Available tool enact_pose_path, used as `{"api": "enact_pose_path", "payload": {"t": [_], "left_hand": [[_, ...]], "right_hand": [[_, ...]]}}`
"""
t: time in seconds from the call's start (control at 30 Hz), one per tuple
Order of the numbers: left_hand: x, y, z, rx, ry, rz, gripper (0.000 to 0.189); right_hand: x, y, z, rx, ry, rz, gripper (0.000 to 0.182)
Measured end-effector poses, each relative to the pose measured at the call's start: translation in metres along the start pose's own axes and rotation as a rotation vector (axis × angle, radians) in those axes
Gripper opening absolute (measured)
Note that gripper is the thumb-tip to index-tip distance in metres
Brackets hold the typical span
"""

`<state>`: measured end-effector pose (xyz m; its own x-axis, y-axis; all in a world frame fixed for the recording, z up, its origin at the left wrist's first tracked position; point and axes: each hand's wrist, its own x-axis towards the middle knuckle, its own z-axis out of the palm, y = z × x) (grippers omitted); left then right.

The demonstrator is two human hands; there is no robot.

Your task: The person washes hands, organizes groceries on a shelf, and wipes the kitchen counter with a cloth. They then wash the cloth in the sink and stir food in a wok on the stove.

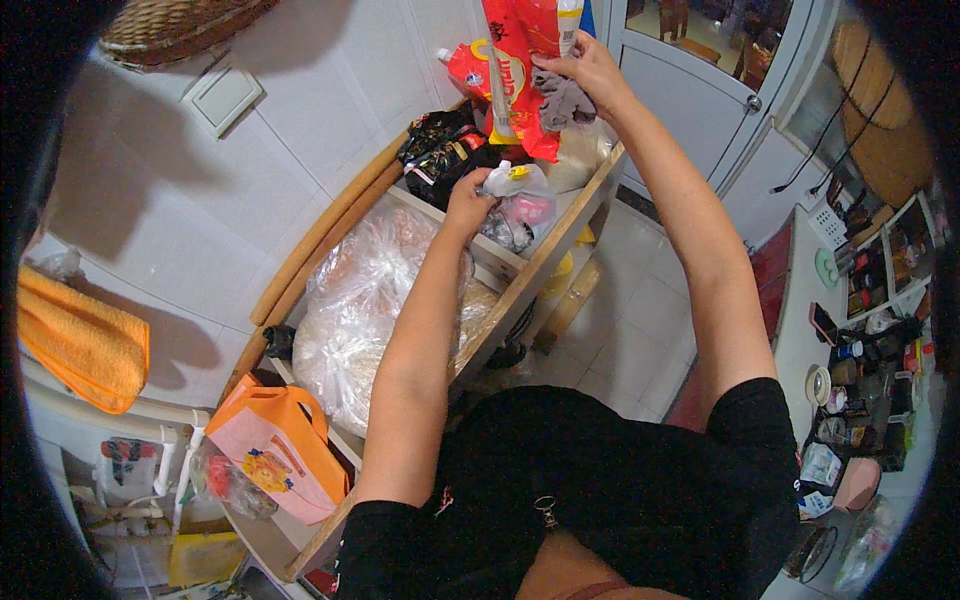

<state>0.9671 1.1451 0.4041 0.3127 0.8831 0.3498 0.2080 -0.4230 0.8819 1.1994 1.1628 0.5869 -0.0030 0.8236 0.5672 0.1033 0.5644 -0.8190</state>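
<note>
My left hand [471,204] pinches the edge of a knotted white plastic bag [514,180]. A pink item [531,208] shows through thin plastic just below it. My right hand [594,75] is higher up, closed on a crumpled grey cloth [562,99], its fingers against a red printed plastic package [531,97]. How far those fingers wrap the package is partly hidden. Beside the package is a red spouted pouch [469,66]. Black plastic bags [442,154] sit left of the white one, all in the end compartment of a long wooden-edged bin [540,262].
Large clear bags [352,322] fill the middle compartment, and an orange tote bag [281,450] rests at the near end. An orange towel [86,337] hangs at left. Opposite are a white door [675,105] and a counter [799,277] crowded with jars. Tiled floor [637,322] lies between.
</note>
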Motion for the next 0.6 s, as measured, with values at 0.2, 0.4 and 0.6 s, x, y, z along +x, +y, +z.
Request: {"api": "enact_pose_path", "payload": {"t": [0.2, 0.4, 0.6], "left_hand": [[-0.010, 0.012, 0.005, 0.312, 0.099, 0.350, 0.042], [-0.043, 0.036, -0.005, 0.527, -0.220, 0.232, 0.035], [-0.072, 0.039, -0.017, 0.614, -0.492, 0.336, 0.027]], "right_hand": [[0.007, 0.007, -0.002, -0.103, 0.004, -0.041, 0.045], [0.001, 0.009, -0.003, -0.125, 0.020, -0.024, 0.048], [0.005, 0.020, -0.009, -0.214, 0.041, 0.020, 0.046]]}}
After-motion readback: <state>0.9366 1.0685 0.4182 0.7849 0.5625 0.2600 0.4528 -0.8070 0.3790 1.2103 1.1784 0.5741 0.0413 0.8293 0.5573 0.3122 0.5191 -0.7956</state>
